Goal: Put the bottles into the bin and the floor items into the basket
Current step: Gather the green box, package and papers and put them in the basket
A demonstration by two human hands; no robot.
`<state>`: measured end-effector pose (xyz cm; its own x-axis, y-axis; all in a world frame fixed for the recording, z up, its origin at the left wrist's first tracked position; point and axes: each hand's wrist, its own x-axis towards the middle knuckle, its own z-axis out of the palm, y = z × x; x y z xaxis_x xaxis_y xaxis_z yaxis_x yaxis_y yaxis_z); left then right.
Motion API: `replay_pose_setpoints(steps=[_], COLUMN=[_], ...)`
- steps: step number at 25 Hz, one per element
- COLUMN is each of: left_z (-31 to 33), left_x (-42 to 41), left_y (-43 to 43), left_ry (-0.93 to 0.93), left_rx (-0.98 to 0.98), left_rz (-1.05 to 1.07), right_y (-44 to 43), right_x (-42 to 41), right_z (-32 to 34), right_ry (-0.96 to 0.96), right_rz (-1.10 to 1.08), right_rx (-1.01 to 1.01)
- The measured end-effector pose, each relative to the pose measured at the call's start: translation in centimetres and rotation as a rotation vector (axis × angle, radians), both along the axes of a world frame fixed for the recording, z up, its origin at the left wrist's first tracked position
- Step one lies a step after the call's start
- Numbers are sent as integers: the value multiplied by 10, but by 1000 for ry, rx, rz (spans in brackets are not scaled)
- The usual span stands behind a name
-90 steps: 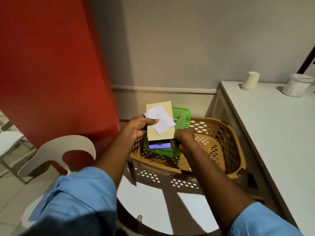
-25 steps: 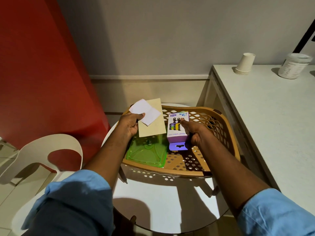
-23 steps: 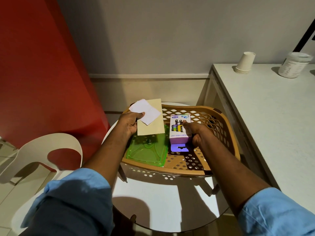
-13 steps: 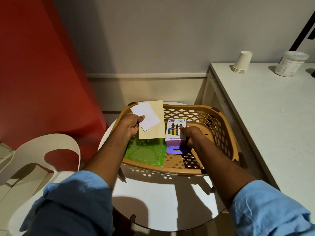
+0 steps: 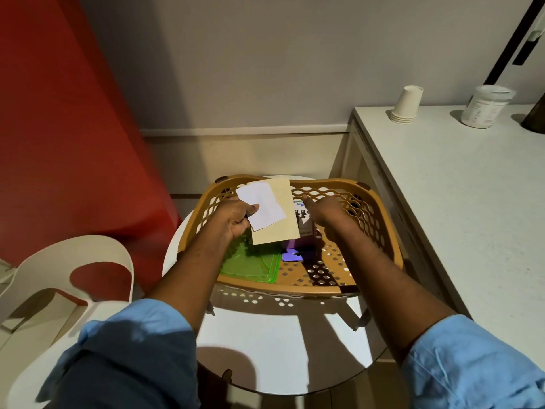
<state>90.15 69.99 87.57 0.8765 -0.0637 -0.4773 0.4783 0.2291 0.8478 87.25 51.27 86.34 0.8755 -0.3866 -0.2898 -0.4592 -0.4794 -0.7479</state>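
Note:
A tan perforated basket (image 5: pixel 380 228) sits on a round white table (image 5: pixel 265 335). A green plastic lid (image 5: pixel 250 262) lies flat in the basket's left half. Beside it stands a small white and purple box (image 5: pixel 303 228), partly hidden by paper. My left hand (image 5: pixel 233 216) is over the basket, shut on a cream card (image 5: pixel 283 228) and a white slip (image 5: pixel 264 205). My right hand (image 5: pixel 323 208) hovers just above the box with an extended finger; it holds nothing.
A white counter (image 5: pixel 460 202) runs along the right, with stacked paper cups (image 5: pixel 407 104) and a white jar (image 5: pixel 486 106) at its back. A white plastic chair (image 5: pixel 59 278) stands at the left, in front of a red wall panel (image 5: pixel 59 128).
The green lid has been laid in the basket. My right hand set the box down next to it and has now let go of it. My left hand still holds the papers.

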Motion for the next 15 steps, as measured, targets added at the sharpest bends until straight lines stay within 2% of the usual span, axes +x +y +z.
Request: replay_pose_setpoints(steps=[4,6,8,10,12,14,15], left_z=[3,3,2,4,7,9,10], left_x=[-4,-5,-5,-5,-6,-9,-12], left_y=[-17,-19,-20,-22,-26,-35,-39], left_ry=[-15,-10,-15,-26,-32,-27,-22], left_rx=[31,56,84,82,82,93,93], left_rz=[-63,-56,-63,-64,-70,-98,-124], right_y=[-16,-13,-10,-8,-11,-15,-19], right_x=[-7,-13,-16,-18,-18,-22,-23], right_z=[7,8,5,6,6,14,18], right_ry=[34,149,192,149,36,-34,-40], right_rz=[117,263,279,218,121,-16,-24], right_rx=[-322,-403,-387,-311,-88,243,264])
